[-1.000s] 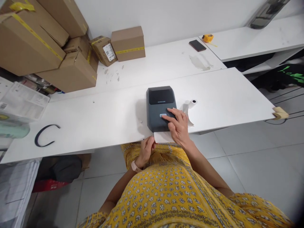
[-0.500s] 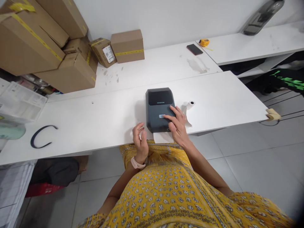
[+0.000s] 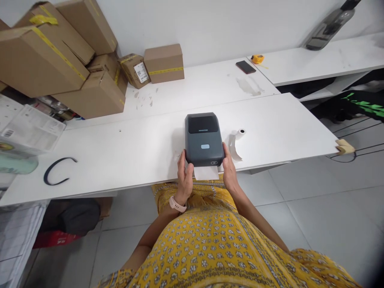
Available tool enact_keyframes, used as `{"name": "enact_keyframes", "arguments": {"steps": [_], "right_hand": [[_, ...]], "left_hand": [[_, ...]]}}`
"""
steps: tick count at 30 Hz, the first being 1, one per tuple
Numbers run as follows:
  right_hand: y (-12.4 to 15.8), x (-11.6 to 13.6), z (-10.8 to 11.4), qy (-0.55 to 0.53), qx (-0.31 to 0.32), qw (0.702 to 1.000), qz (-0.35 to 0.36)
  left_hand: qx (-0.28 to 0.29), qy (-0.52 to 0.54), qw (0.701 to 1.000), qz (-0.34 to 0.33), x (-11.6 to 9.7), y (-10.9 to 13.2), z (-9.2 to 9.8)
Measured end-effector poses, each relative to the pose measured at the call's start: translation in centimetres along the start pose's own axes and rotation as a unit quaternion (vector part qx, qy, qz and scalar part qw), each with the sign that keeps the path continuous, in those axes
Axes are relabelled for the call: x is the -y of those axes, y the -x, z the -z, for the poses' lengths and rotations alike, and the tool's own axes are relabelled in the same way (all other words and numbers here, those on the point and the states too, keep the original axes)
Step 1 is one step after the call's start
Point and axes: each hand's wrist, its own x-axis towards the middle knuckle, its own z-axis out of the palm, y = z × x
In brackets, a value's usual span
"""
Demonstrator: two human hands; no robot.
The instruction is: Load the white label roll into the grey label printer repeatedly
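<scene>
A dark grey label printer (image 3: 204, 140) sits upright near the front edge of the white table, with a pale button on its top. White paper (image 3: 207, 173) sticks out from its front and hangs over the table edge. My left hand (image 3: 184, 174) presses against the printer's left side near the front corner. On the opposite side, my right hand (image 3: 229, 170) grips the right wall, so the printer lies between both palms. Just right of it stands a small paper roll (image 3: 240, 133) with a curled loose end.
Stacked cardboard boxes (image 3: 90, 92) fill the back left of the white table (image 3: 144, 152). A dark headband (image 3: 51, 170) lies at the left. Towards the back right are a phone (image 3: 245, 67), a yellow tape measure (image 3: 257, 59) and a tilted bottle (image 3: 330, 28).
My right hand has left the button on the printer's top and moved to its right side. My left hand has closed in against the left side. The view has shifted slightly.
</scene>
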Motion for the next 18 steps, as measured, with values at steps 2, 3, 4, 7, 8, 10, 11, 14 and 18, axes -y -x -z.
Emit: {"name": "enact_keyframes", "arguments": {"steps": [2,3,4,7,8,10,11,14,18], "right_hand": [[0.1,0.0,-0.2,-0.009,-0.006,1.000,0.005],[0.2,0.0,-0.3,-0.009,-0.008,1.000,0.009],[0.2,0.1,-0.3,-0.008,-0.010,1.000,0.014],[0.2,0.3,-0.1,0.001,-0.004,1.000,0.022],[0.1,0.4,0.0,0.003,-0.001,1.000,0.024],[-0.5,0.8,0.3,0.011,0.006,0.999,0.036],[-1.0,1.1,0.5,0.017,0.008,0.999,0.049],[-3.9,2.2,0.9,0.039,0.009,0.992,0.117],[-10.1,4.2,0.8,0.068,-0.021,0.975,0.212]], "left_hand": [[0.005,0.003,1.000,-0.008,0.1,0.1,-0.1],[0.003,0.000,1.000,-0.016,0.1,0.1,-0.2],[-0.001,-0.005,1.000,-0.023,0.1,0.1,-0.1],[-0.015,-0.016,0.999,-0.023,-0.3,0.0,0.0],[-0.017,-0.016,1.000,-0.020,-0.4,-0.1,0.1],[-0.018,-0.018,0.999,-0.029,-0.9,-0.7,0.3],[-0.017,-0.017,0.999,-0.044,-1.2,-1.1,0.4],[-0.017,0.010,0.993,-0.118,-2.1,-3.5,0.6],[-0.069,0.050,0.986,-0.141,-2.3,-7.2,0.4]]}}
